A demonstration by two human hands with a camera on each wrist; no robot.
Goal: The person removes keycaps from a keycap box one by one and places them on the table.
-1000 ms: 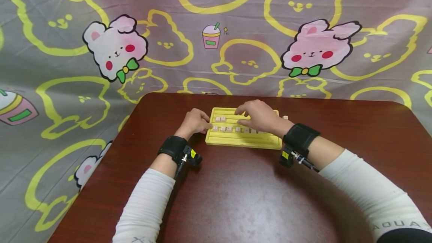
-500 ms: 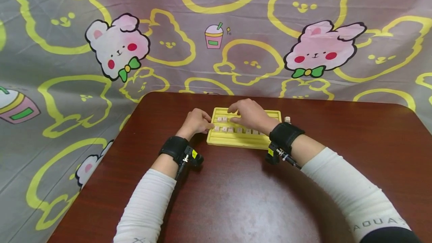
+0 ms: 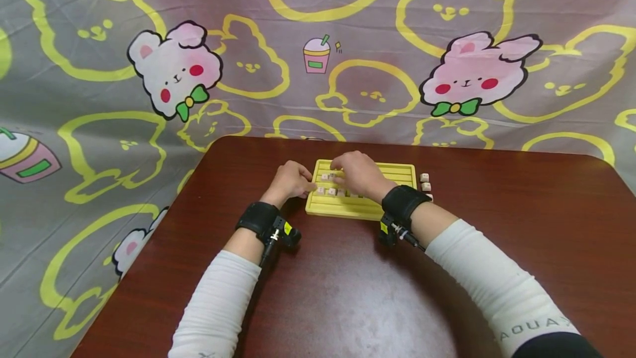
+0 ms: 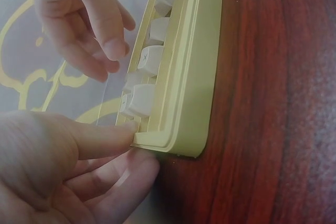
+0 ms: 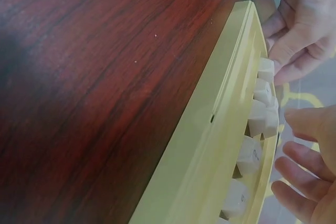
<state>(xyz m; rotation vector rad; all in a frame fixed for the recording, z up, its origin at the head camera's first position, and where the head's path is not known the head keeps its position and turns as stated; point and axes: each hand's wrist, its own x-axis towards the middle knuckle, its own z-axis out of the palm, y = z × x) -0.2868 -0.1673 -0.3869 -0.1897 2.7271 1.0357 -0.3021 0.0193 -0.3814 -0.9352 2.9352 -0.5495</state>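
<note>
A yellow tray with ridged rows lies on the table and bears several white lettered keycaps. My left hand holds the tray's left edge; in the left wrist view its thumb lies at the rim, fingers lower down. My right hand is over the tray, beside two keycaps in an upper row. Its fingers are loosely bent and apart from the thumb, and I see nothing between them. The right hand and wrist hide part of the keycap row in the head view.
Right of the tray, a few loose keycaps stand in a line on the brown table; my right wrist strap partly covers the nearest. A patterned cloth hangs behind the table's far edge. Each wrist wears a black strapped camera.
My right hand has moved left across the tray to the two upper keycaps, uncovering loose keycaps on the right. My left hand stays at the tray's left edge.
</note>
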